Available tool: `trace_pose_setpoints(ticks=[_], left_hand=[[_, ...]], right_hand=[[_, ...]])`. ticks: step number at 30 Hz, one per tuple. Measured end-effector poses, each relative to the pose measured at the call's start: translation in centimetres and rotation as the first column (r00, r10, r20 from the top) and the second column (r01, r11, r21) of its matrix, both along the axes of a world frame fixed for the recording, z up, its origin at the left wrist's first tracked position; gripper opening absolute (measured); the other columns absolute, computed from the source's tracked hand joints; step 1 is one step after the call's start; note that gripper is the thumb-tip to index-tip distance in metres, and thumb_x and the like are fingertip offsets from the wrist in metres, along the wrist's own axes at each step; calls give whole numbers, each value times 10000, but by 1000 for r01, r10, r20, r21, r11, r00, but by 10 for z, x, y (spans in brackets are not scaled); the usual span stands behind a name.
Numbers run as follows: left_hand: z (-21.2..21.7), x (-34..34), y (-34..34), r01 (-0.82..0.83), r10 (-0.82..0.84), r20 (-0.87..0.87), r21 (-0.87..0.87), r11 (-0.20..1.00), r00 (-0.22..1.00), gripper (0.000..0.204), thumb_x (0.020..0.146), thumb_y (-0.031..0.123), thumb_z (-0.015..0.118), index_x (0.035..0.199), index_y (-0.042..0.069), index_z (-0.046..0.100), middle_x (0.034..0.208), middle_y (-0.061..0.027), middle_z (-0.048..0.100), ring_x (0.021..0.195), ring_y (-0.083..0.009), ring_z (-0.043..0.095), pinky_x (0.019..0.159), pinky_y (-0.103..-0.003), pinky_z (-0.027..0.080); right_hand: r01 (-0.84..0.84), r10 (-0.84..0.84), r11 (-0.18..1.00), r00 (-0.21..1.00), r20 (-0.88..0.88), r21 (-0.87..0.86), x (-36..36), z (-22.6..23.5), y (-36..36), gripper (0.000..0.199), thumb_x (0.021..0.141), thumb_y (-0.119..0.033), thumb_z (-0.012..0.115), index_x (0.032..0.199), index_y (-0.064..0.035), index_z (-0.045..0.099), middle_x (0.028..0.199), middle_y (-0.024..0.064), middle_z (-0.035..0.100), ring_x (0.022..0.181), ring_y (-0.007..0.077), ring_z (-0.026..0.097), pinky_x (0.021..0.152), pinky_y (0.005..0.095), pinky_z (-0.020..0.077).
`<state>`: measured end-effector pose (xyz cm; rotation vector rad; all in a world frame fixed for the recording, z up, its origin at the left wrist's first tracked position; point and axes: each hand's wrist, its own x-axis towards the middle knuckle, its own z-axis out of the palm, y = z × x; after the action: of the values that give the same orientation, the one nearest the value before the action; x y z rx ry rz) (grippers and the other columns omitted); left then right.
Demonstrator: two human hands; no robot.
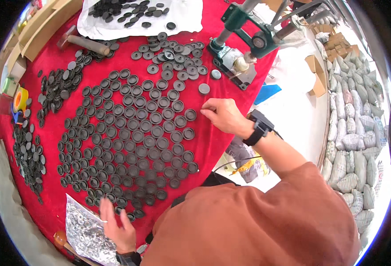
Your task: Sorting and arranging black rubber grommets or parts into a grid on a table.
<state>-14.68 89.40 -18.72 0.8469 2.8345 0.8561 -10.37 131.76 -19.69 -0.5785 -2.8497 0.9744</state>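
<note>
1. The right hand (222, 116) hovers over the red cloth-covered surface (213, 146) near its right edge, fingers curled and pinched together at the tips; whether a cap sits between them cannot be told.
2. Its fingertips (204, 111) lie just beside the upper right end of a large patch of round black plastic caps (129, 142), laid open side up in close rows across the middle of the surface.
3. Two single flat black discs (204, 88) lie apart just beyond that hand.
4. The left hand (118, 230) rests at the near edge with fingers spread flat, touching a crinkled silver foil sheet (87, 232) and reaching the lowest caps of the patch.
5. A looser cluster of black caps (171, 55) lies toward the far edge, and heaps of black discs (29, 155) line the left edge.
6. A white sheet (186, 20) at the far edge carries more dark pieces.
7. A green metal hand press (244, 40) stands at the far right corner.
</note>
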Motion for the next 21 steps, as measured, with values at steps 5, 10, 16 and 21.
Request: trace_pose_setpoints(ticks=[5,10,16,21], left_hand=[[-30,60,-26,-59,56,29,118,991,998,401,814,7,681,1199,-29,571,982,-173,619,818,-301,624,692,-371,516],[-45,84,-25,-74,61,105,119,990,993,414,768,47,757,1154,53,607,878,-127,615,708,-243,618,602,-342,514],[-55,90,-8,-90,66,149,162,983,987,447,726,171,826,1115,91,621,803,-70,610,665,-197,617,559,-314,509],[-61,69,29,-92,79,181,61,994,980,474,741,279,808,1106,64,594,771,-70,606,624,-215,612,525,-333,502]], right_hand=[[137,-77,962,966,248,-236,23,11,-29,329,799,-218,760,975,16,609,723,94,656,654,161,646,576,288,501],[-66,189,936,923,336,-345,69,-2,-65,561,710,-253,855,1056,13,502,723,91,620,668,178,633,602,305,514],[-81,175,931,954,242,-356,74,-23,-103,673,720,-225,848,1193,-5,424,709,104,614,647,221,645,586,333,515],[-133,201,946,956,213,-295,58,-24,-121,790,727,-233,833,1307,-14,342,705,139,621,667,310,653,593,388,514]])
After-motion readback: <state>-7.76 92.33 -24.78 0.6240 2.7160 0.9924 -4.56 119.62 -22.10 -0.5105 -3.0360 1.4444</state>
